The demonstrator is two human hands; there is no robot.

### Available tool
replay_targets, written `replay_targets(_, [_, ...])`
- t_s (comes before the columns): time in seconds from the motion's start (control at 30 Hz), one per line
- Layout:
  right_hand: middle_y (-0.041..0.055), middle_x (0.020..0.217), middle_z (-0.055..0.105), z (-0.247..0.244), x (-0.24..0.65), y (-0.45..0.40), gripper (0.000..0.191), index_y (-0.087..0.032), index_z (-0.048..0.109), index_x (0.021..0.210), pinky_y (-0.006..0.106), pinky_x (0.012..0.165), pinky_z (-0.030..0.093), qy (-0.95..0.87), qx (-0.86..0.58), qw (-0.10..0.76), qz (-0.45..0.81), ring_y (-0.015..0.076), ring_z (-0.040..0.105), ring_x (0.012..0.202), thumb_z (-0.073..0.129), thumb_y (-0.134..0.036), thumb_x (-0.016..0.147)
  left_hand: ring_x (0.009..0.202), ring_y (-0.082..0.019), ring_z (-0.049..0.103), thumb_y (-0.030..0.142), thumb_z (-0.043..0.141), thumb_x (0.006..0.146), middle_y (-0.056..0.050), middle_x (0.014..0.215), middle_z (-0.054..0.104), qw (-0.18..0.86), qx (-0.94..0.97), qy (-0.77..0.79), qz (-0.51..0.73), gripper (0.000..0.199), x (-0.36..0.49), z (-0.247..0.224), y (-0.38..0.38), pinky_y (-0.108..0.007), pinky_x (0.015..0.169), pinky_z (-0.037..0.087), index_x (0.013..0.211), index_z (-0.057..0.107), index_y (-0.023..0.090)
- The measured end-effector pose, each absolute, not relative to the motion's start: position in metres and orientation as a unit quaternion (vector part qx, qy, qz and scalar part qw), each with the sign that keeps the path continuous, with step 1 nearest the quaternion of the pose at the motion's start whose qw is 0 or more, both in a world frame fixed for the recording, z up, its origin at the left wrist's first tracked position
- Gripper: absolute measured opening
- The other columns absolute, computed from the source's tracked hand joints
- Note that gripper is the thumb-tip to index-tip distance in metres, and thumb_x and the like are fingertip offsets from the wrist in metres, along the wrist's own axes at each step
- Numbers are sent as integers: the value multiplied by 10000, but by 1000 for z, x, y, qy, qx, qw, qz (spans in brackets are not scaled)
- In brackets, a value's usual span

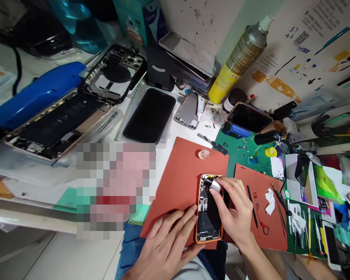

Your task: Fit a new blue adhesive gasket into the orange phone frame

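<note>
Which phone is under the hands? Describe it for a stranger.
On the larger reddish mat, between the left hand and the right hand, lies an opened phone. Its orange rim sets it apart from the gold-rimmed phone at far left.

Phone: orange-framed, opened, black battery and small metal parts exposed; lying open side up over the lower right part of the larger reddish-brown mat. Silver tool: short, thick-bodied, tilted, above the mat's right part.
</note>
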State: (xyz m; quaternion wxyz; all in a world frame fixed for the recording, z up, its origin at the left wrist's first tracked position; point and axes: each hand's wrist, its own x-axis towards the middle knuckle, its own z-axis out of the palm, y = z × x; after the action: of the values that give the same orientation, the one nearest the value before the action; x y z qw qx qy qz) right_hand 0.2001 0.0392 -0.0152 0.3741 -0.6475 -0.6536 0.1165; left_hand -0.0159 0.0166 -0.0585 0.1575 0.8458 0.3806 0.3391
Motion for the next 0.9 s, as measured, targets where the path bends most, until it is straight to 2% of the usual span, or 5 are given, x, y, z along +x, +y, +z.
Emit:
replay_targets(0.33, [89, 1155, 778, -20, 202, 39, 406, -318, 725, 1341, 502, 898, 625, -668, -638, 366, 109, 294, 716, 1083, 718, -97, 1000, 1132, -260, 699, 390, 645, 1087, -47, 1334, 806, 147, 844, 385, 344, 353, -13, -53, 19, -416, 951, 497, 1330, 691, 138])
replay_targets(0.77, [95, 1149, 778, -20, 203, 41, 415, -299, 723, 1341, 486, 895, 626, -681, -630, 361, 93, 290, 721, 1068, 712, -73, 994, 1155, -262, 695, 402, 679, 1065, -83, 1336, 805, 155, 843, 381, 347, 384, -14, -56, 18, -415, 954, 496, 1313, 703, 111])
replay_targets(0.9, [113, 1165, 762, -18, 203, 38, 413, -245, 706, 1359, 460, 910, 630, -695, -623, 349, 81, 270, 719, 1079, 707, -45, 998, 1168, -263, 692, 406, 706, 1050, -96, 1317, 812, 147, 837, 384, 362, 398, -12, -59, 17, -410, 951, 495, 1299, 718, 95])
